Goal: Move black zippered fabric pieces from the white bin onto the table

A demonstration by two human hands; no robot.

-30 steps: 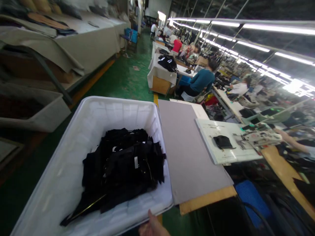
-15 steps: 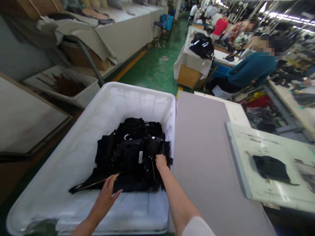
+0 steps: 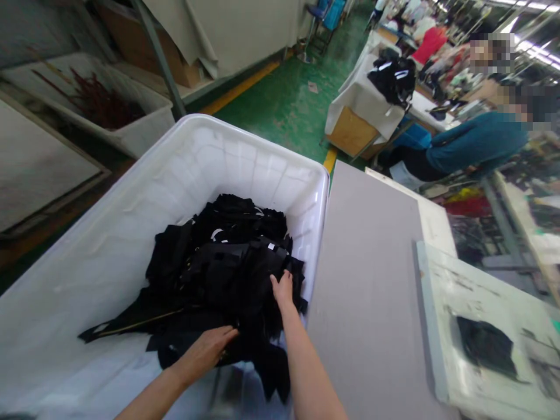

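Note:
A pile of black fabric pieces (image 3: pixel 219 274), some with gold zippers and white tags, lies in a large white plastic bin (image 3: pixel 258 157). At the near side of the pile, my left hand (image 3: pixel 207 349) is closed on a loose black fabric piece (image 3: pixel 262 347); the thumb is hidden. Part of that piece hangs toward me in a pointed flap. My right hand (image 3: pixel 283 287) is at the pile's right side, thumb and fingers apart, touching the black fabric.
A grey board (image 3: pixel 371 280) borders the bin on the right. Beyond it, a pale green board (image 3: pixel 476 291) bears a dark fabric piece (image 3: pixel 486 347). A smaller white bin (image 3: pixel 144 131) stands at the left. A person in a teal top (image 3: pixel 481 143) sits at a worktable.
My left hand has moved right and closed on a black fabric piece, which now lies nearer to me. My right hand has opened from a closed grip. The view has shifted.

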